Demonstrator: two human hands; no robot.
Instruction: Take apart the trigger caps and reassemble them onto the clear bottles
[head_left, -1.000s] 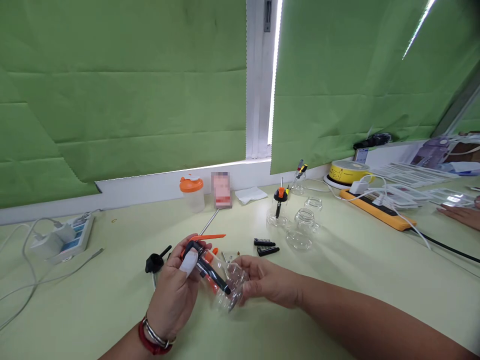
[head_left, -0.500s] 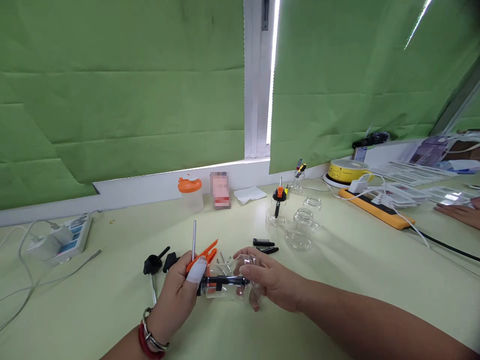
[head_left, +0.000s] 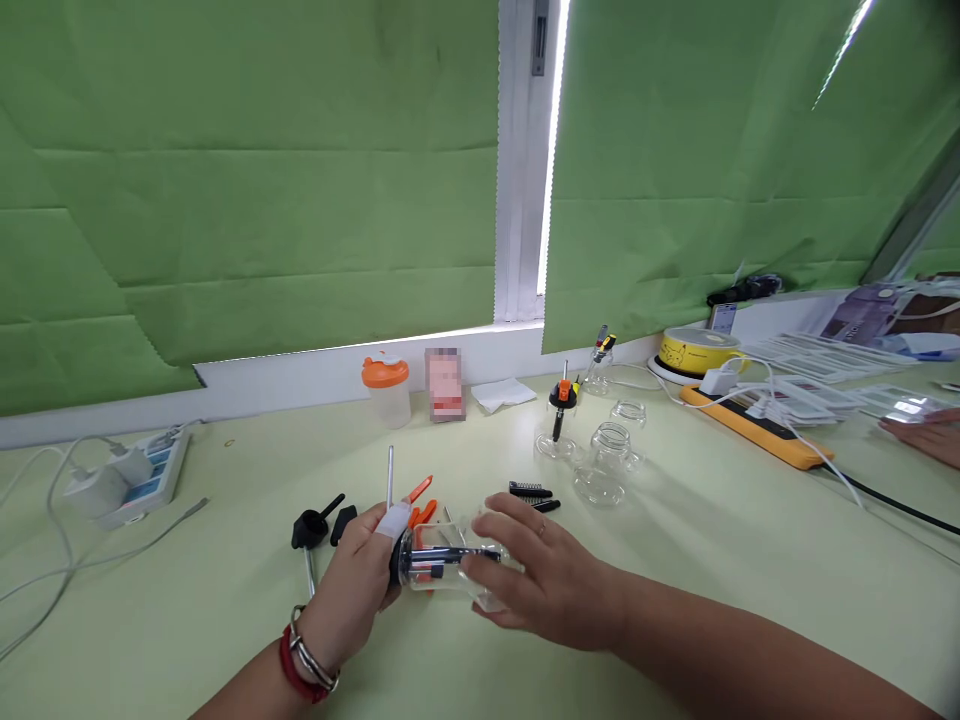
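My left hand (head_left: 358, 572), with a white wrap on the thumb, grips a black cap with a metal rod (head_left: 390, 476) sticking up from it. The cap sits at the mouth of a clear glass jar (head_left: 442, 580) lying sideways, with a black shaft (head_left: 450, 555) inside. Around the jar's base is my right hand (head_left: 536, 580), its fingers curved and partly spread over the glass. Orange clips (head_left: 424, 512) lie behind the jar. Black parts with springs (head_left: 531, 492) rest beyond my right hand. A black cap with a handle (head_left: 309, 530) lies left of my left hand.
Clear glass jars (head_left: 611, 445) and an assembled one with an orange-black top (head_left: 562, 395) stand right of centre. An orange-lidded cup (head_left: 386, 385) is at the back. Power strips (head_left: 154, 475) and cables lie at the left and right. Another person's hand (head_left: 926, 437) rests at the far right.
My right hand has shifted its hold on the jar, its fingers now lifted over the top of the glass. The jar and cap are closer together at my left hand. The view has shifted slightly.
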